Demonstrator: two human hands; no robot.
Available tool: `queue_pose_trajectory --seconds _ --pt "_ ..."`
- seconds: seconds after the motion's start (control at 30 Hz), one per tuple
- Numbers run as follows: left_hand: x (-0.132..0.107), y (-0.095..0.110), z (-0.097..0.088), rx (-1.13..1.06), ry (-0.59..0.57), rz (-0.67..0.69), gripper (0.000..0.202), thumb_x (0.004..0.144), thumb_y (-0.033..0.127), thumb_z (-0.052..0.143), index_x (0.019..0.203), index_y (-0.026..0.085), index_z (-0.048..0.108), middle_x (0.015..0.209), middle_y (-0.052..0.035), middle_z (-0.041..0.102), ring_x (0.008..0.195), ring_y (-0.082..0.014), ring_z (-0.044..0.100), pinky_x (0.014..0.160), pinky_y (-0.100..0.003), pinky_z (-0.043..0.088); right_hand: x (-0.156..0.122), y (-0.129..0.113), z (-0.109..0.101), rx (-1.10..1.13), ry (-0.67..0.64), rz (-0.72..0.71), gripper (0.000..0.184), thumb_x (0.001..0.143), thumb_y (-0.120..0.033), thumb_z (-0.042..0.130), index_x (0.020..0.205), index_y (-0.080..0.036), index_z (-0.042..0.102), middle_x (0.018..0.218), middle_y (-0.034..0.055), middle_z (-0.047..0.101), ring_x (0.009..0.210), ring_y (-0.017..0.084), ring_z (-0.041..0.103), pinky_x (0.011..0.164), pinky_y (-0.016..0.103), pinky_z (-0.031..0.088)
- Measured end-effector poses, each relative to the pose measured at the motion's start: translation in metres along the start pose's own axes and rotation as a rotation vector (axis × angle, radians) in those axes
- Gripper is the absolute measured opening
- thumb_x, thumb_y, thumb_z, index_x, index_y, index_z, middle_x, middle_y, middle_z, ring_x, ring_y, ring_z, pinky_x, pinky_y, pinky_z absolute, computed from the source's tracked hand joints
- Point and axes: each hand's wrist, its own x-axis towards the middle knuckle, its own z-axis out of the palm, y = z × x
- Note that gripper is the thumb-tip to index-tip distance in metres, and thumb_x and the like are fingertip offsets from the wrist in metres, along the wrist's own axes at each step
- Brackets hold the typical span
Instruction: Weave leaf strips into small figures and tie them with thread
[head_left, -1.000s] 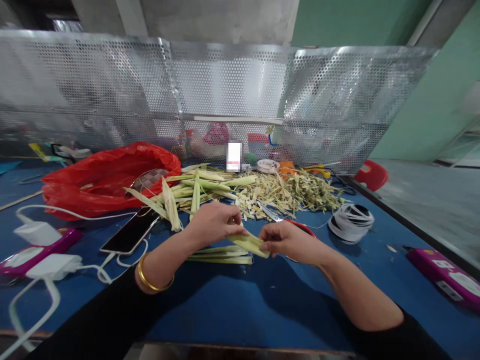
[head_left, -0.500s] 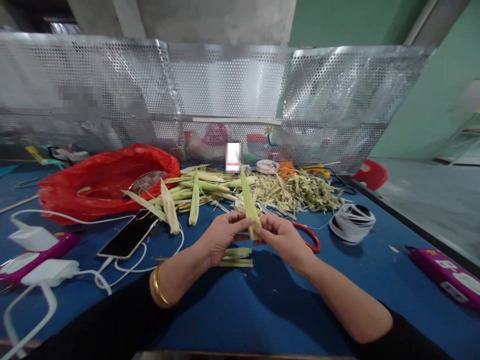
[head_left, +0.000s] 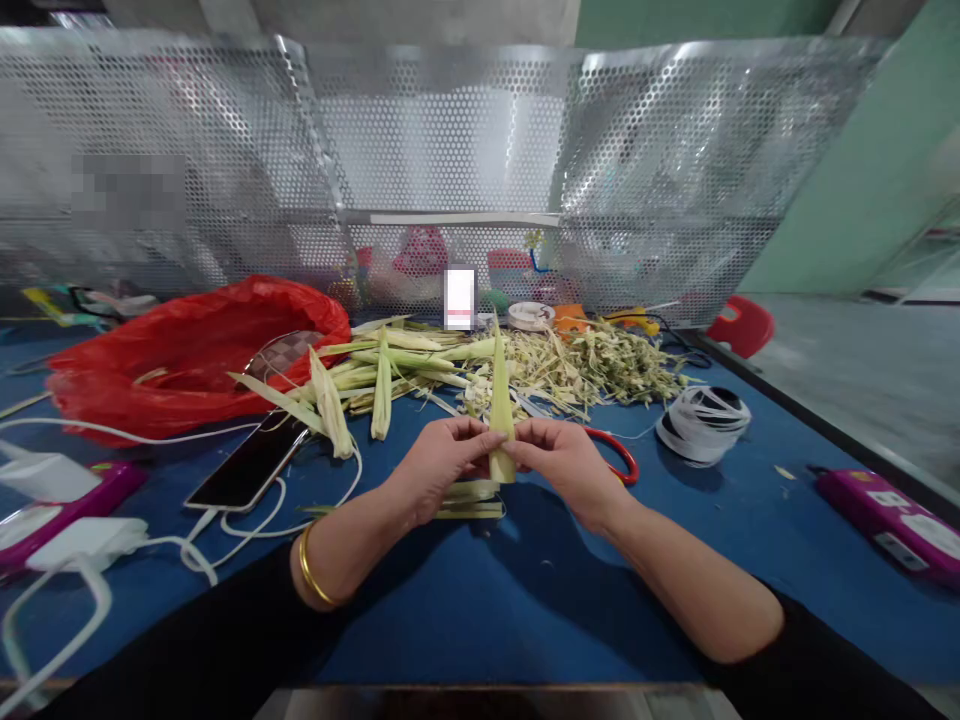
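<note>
My left hand point(head_left: 437, 462) and my right hand point(head_left: 564, 465) meet over the blue table point(head_left: 525, 600), both pinching the base of one pale green leaf strip point(head_left: 500, 405) that stands upright with its tip pointing away from me. A gold bangle point(head_left: 311, 573) sits on my left wrist. Under my hands lie a few flat leaf strips point(head_left: 469, 500). Behind them is a heap of fresh green leaf strips point(head_left: 390, 370) and a pile of shredded trimmings point(head_left: 592, 370). Red-handled scissors point(head_left: 622, 462) lie just right of my right hand.
A red plastic bag point(head_left: 187, 355) lies at the left, a phone point(head_left: 247, 465) on a white cable beside it. White chargers point(head_left: 82, 540) and a pink device point(head_left: 885, 510) sit near the edges. A roll of white band point(head_left: 703, 420) lies right. A perforated metal screen point(head_left: 450, 170) closes the back.
The leaf strip was held flat across between my hands; it has been turned upright, and both hands have closed together at its base. The view has tilted down slightly.
</note>
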Motion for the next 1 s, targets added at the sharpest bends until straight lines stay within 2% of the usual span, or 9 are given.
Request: queue_pose_trajectory --seconds 0.2,0.37,0.57,0.77,1.0 --pt "0.0 -0.002 0.0 -0.055 -0.039 -0.055 0.035 0.06 0.041 0.079 0.071 0.013 0.061 0.068 -0.0034 0.066 0.065 -0.0143 0.062 0.068 -0.027 0.048 0.002 -0.002 -0.005 0.021 -0.012 0.046 0.018 0.065 -0.031 0.071 0.066 -0.014 0.066 0.06 -0.0013 0.061 0.056 0.008 0.05 0.06 0.025 0.042" --pt "0.0 -0.005 0.0 0.004 -0.012 -0.012 0.034 0.059 0.039 0.08 0.073 0.012 0.064 0.07 -0.0033 0.066 0.064 -0.0129 0.06 0.066 -0.027 0.047 0.004 -0.002 -0.005 -0.032 0.002 0.022 0.016 0.066 -0.03 0.07 0.065 -0.014 0.065 0.059 -0.0013 0.061 0.056 0.009 0.051 0.059 0.025 0.042" --pt "0.0 -0.009 0.005 0.054 0.031 0.034 0.034 0.058 0.04 0.079 0.067 0.012 0.061 0.063 0.0005 0.061 0.058 -0.0092 0.053 0.061 -0.024 0.043 0.005 0.008 -0.006 -0.269 0.018 -0.064 0.014 0.071 -0.027 0.061 0.067 -0.014 0.062 0.061 -0.001 0.059 0.055 0.01 0.047 0.053 0.023 0.037" --pt "0.001 -0.015 0.007 0.152 0.057 0.129 0.031 0.063 0.039 0.074 0.061 0.014 0.057 0.054 0.0043 0.052 0.053 -0.0076 0.044 0.054 -0.022 0.036 0.001 0.015 -0.001 -0.551 0.147 -0.186 0.013 0.073 -0.025 0.056 0.062 -0.017 0.056 0.056 -0.0024 0.054 0.051 0.01 0.044 0.049 0.022 0.033" --pt "0.002 -0.015 0.007 0.115 0.048 0.122 0.027 0.066 0.039 0.071 0.069 0.014 0.062 0.064 0.0016 0.057 0.06 -0.0097 0.049 0.059 -0.023 0.041 -0.003 0.009 0.004 -0.657 0.241 -0.22 0.012 0.073 -0.023 0.055 0.062 -0.018 0.055 0.056 -0.0027 0.057 0.052 0.01 0.047 0.051 0.022 0.033"
